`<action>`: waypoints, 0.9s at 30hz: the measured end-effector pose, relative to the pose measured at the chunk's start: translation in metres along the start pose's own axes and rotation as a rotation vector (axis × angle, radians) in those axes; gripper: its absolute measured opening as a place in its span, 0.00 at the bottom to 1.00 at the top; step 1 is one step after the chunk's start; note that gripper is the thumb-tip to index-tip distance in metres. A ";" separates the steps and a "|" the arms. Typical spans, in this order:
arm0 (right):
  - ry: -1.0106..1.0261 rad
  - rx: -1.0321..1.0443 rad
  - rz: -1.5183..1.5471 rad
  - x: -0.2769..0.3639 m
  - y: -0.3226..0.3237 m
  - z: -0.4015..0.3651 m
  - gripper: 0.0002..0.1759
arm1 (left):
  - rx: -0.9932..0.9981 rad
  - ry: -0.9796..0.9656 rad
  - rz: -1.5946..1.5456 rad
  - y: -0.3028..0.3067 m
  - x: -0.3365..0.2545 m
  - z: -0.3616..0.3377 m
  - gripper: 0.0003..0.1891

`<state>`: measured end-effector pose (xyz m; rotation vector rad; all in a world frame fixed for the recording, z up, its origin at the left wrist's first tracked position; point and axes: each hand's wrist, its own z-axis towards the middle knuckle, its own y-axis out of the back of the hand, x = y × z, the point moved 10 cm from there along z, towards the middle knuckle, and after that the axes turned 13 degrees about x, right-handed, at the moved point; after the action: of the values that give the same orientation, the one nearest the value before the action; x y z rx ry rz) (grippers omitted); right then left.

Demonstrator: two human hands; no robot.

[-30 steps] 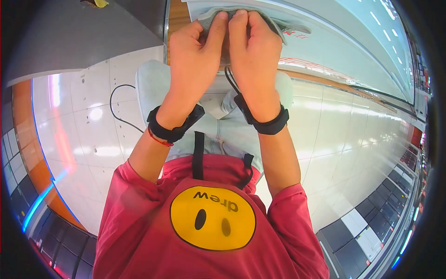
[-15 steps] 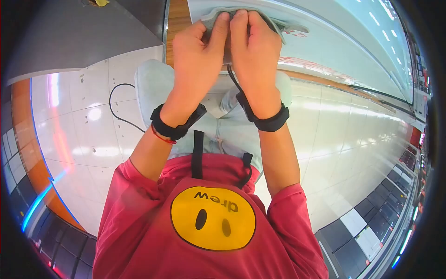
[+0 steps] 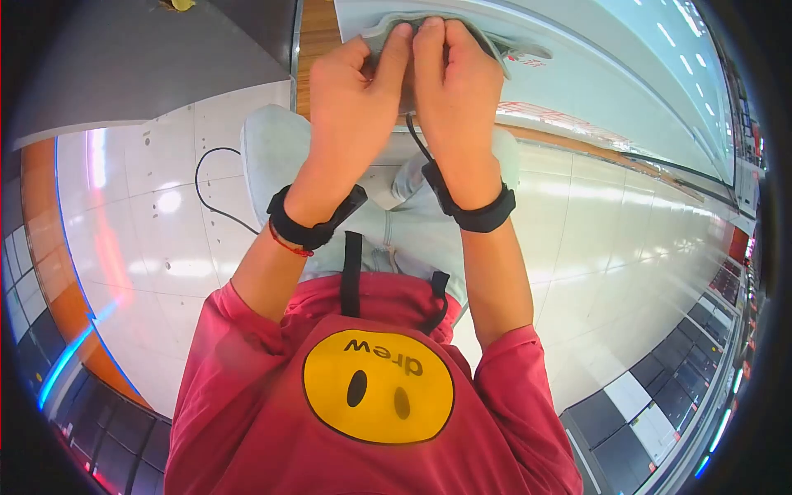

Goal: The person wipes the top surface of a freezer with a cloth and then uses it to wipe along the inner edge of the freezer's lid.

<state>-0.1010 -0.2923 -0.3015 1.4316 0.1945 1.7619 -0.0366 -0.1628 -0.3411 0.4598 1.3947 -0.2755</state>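
A grey-green cloth (image 3: pixel 400 22) lies bunched at the top of the head view, against a pale, glossy panel. My left hand (image 3: pixel 351 107) is closed on its left part, thumb pressed into the folds. Close beside it, my right hand (image 3: pixel 458 99) grips the same cloth, with the thumb next to the index finger. The two thumbs are near each other, with a small gap between the hands. Whatever lies beneath the cloth is hidden. Both wrists wear black straps, and a black cable runs from the right one.
The pale panel (image 3: pixel 610 82) with red print stretches to the right. A dark grey surface (image 3: pixel 148 66) stands at the upper left, beside a wooden strip (image 3: pixel 318 29). A black cable (image 3: pixel 198 177) loops over the tiled floor (image 3: pixel 157 239). Boxes (image 3: pixel 652 371) line the lower right.
Both hands have shifted very slightly to the right, still holding the cloth. Otherwise the view is nearly the same.
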 end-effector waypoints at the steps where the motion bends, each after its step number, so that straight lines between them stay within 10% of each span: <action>1: -0.002 0.003 -0.012 0.001 0.000 0.000 0.19 | -0.001 -0.004 -0.003 0.002 0.002 0.002 0.24; 27: -0.084 -0.028 -0.022 -0.029 0.004 -0.010 0.19 | 0.222 0.086 0.091 -0.028 0.015 -0.006 0.17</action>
<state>-0.1112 -0.3108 -0.3241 1.4747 0.1401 1.6767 -0.0522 -0.1833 -0.3603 0.7237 1.4293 -0.3411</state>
